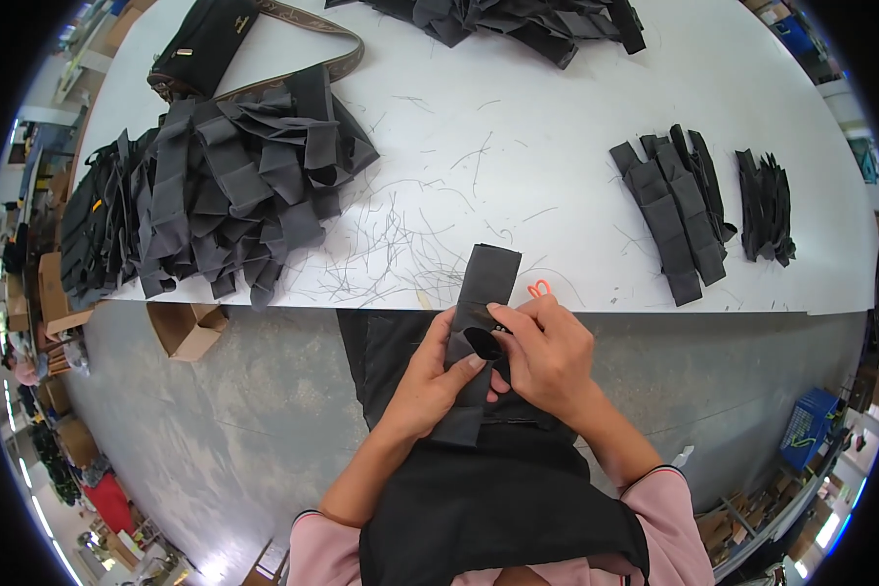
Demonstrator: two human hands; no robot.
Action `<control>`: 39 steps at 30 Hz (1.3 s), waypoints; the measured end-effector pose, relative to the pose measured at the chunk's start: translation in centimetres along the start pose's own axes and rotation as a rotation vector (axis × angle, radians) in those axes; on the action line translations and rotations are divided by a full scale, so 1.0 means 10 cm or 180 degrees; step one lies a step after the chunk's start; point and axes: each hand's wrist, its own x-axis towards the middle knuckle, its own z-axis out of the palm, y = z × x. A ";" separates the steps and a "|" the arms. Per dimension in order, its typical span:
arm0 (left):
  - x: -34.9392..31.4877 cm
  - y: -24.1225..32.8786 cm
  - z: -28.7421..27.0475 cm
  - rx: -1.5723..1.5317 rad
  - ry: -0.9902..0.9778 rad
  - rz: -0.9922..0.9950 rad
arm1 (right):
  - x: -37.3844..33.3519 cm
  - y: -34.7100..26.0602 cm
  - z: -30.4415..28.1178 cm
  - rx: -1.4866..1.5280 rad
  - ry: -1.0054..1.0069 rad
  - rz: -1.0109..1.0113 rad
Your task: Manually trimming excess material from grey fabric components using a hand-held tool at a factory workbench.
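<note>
Over the table's front edge, both my hands hold a black fabric strip (488, 277) with sewn, folded sections. One section bulges into a dark loop between the hands. My left hand (430, 383) is closed around the strip's left side, its thumb pressing near the loop. The thumb and forefinger of my right hand (554, 354) pinch the right edge. Just behind the right knuckles show orange loop handles (539, 288), like those of small scissors; whether they lie on the table or sit in that hand I cannot tell. The strip's lower end hangs in front of my black apron (488, 503).
On the white table (557, 146) lie loose thread ends (391, 244). A heap of black strips (225, 186) and a black handbag (200, 49) are at left, another heap (518, 20) at the far side. Smaller stacks (674, 215) lie right. A cardboard box (188, 332) stands below.
</note>
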 end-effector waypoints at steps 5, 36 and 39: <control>0.00 0.01 0.03 0.0352 -0.0089 0.0100 | 0.00 0.01 0.03 0.0006 0.0004 -0.0070; 0.10 0.04 -0.25 -0.0204 -0.0291 0.0220 | -0.11 -0.12 -0.13 0.1071 -0.0530 0.0951; 0.08 0.02 -0.27 -0.0466 -0.0307 0.0208 | -0.12 -0.12 -0.15 0.1008 -0.0347 0.1055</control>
